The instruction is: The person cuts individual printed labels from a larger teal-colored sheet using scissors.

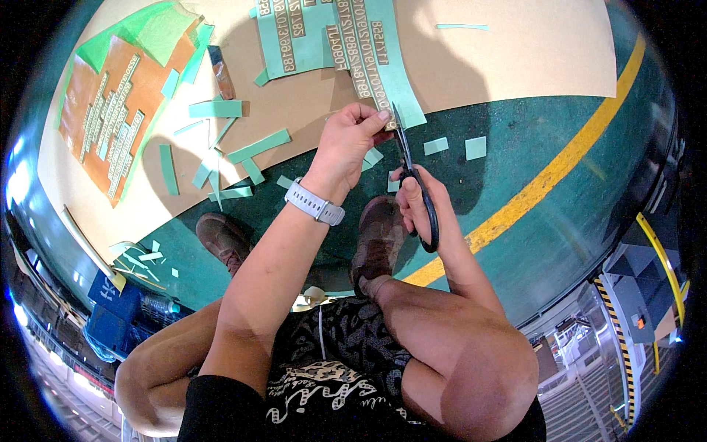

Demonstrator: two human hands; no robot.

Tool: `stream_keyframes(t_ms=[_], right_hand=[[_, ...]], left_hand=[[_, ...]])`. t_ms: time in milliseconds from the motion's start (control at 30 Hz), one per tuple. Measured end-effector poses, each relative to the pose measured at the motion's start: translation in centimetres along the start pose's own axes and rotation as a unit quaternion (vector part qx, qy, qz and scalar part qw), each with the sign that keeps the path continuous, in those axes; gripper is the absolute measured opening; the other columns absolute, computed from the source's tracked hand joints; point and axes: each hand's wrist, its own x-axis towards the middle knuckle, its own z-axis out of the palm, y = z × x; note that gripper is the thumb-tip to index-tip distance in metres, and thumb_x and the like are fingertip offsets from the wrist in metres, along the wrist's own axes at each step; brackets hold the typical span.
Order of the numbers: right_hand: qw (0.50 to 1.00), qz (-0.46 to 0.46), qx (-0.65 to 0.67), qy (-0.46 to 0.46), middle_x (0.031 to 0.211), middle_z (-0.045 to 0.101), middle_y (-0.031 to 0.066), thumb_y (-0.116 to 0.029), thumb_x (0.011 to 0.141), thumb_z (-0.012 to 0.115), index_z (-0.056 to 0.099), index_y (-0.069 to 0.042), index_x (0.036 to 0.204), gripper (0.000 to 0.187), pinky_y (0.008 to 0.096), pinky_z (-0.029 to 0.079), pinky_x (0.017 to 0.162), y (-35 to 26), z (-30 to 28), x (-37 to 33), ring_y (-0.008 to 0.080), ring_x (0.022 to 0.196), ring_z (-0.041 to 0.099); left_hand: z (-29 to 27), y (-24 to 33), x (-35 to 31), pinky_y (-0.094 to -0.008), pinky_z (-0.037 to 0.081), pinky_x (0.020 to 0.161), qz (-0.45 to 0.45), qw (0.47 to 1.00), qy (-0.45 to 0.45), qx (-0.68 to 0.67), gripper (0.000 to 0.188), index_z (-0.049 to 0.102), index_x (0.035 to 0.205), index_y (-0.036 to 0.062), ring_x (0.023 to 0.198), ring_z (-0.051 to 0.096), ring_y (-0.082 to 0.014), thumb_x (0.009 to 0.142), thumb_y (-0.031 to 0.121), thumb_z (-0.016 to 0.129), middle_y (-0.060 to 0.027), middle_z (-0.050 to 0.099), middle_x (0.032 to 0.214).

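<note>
Green strip (389, 74) of sheet bearing tan cut-out characters runs from the upper sheet cluster down to the near edge of the brown paper sheet (515, 51), its lower end overhanging that edge just above the green floor (515, 169). Left hand (346, 144) pinches the strip's lower end between thumb and fingertips; white watch (315, 202) on that wrist. Right hand (418, 199) is clenched through the black handles of the scissors (409, 166), blades pointing up and meeting the strip's right edge just beside the left fingertips.

Loose green offcuts (236, 147) lie scattered left of the hands, across the paper's near edge and onto the floor; two small green squares (456, 146) sit right of the blades, apart from them. Orange sheet (110, 110) with green backing lies far left, well apart. Yellow floor line (560, 169) runs diagonally on the right; floor between it and the hands is bare. Two brown shoes (375, 236) rest directly below the hands, knees crossed beneath.
</note>
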Motion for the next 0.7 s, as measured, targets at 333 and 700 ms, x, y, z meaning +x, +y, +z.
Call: stream_keyframes(t_ms=[333, 700], right_hand=[[1.000, 0.013, -0.010, 0.014, 0.056, 0.040, -0.0044, -0.049, 0.090, 0.048, 0.053, -0.004, 0.097, 0.046, 0.0177, 0.030, 0.036, -0.26, 0.25, -0.13, 0.0026, 0.043, 0.038], [0.998, 0.055, -0.024, 0.024, 0.057, 0.047, -0.0034, -0.041, 0.089, 0.055, 0.053, -0.005, 0.084, 0.036, 0.0218, 0.036, 0.046, -0.88, 0.10, -0.12, 0.0058, 0.051, 0.043]], left_hand=[[-0.19, -0.19, 0.15, -0.0315, 0.050, 0.077, 0.010, 0.999, -0.011, -0.037, 0.008, 0.051, 0.085, 0.0043, 0.080, 0.057, -0.0150, 0.088, 0.009, 0.057, -0.0065, 0.060, 0.088], [-0.63, -0.79, 0.58, -0.0299, 0.048, 0.077, 0.002, 0.999, -0.015, -0.041, 0.007, 0.053, 0.087, 0.0046, 0.080, 0.057, -0.0147, 0.088, 0.010, 0.057, -0.0058, 0.060, 0.088]])
